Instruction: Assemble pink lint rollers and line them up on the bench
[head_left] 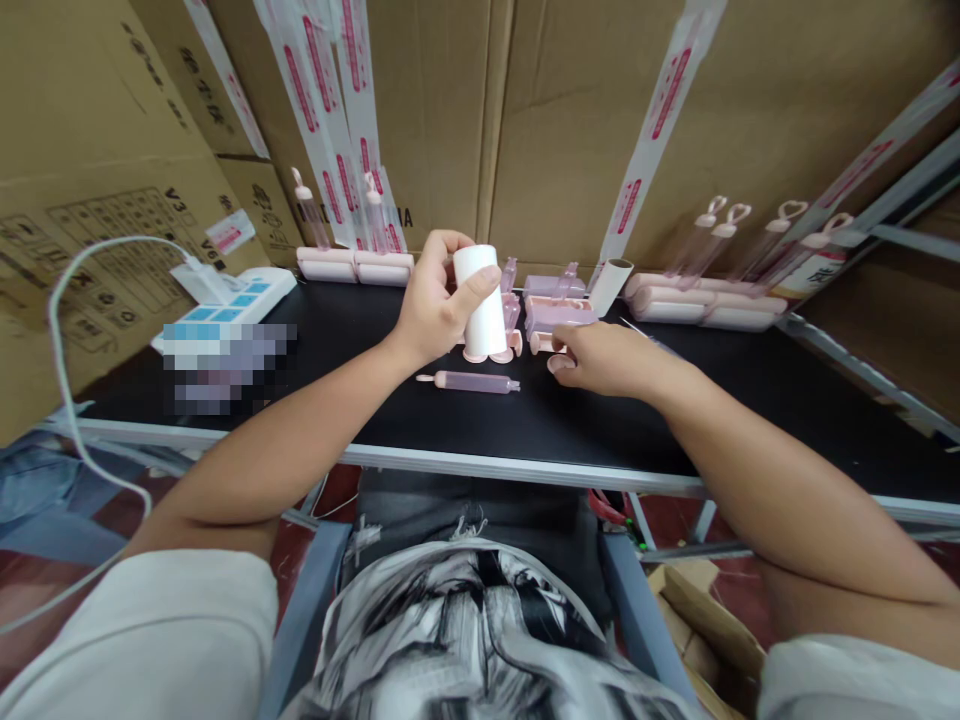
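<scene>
My left hand (433,300) is closed around a white paper roll (481,300), held upright with a pink end cap at its bottom just above the black table (375,410). My right hand (600,358) rests on the table to the right, fingers curled, pinching a small pink cap (559,363). A pink handle rod (471,381) lies flat in front of the roll. Purple and pink roller parts (553,312) sit just behind my right hand.
A white power strip (236,300) with a plugged cable lies at the left. Pink covers (354,265) and clear tubes with pink caps (750,240) line the back against taped cardboard boxes (570,110). Another white roll (609,285) leans behind the parts.
</scene>
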